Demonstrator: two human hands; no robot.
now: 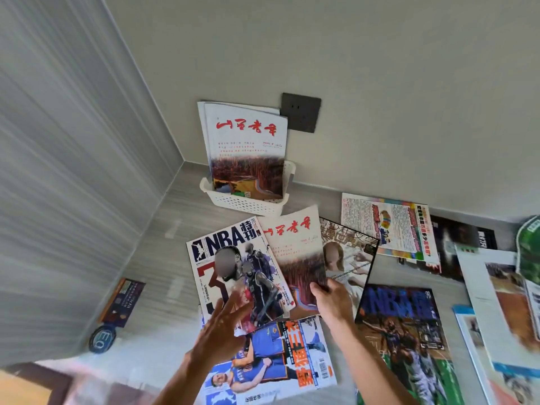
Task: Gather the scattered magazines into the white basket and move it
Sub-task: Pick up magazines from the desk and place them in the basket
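Roughly, you are early in the job. From the head view, your white basket (233,201) sits on the floor against the wall, in the corner, with a couple of magazines standing upright in it, the front one a red-lettered magazine (247,150).

Your right hand (331,296) pinches the lower edge of a fanned bunch: another red-lettered issue (295,258), a dark-bordered one (347,252), and seemingly the NBA magazine (233,267), lifted just short of the basket. Your left hand (222,331) is spread flat, fingers straight, against the NBA cover, holding nothing.

Much is left: a blue basketball magazine (280,358), a second NBA issue (403,331) and several more lie scattered to the right. The basket is not yet moved.
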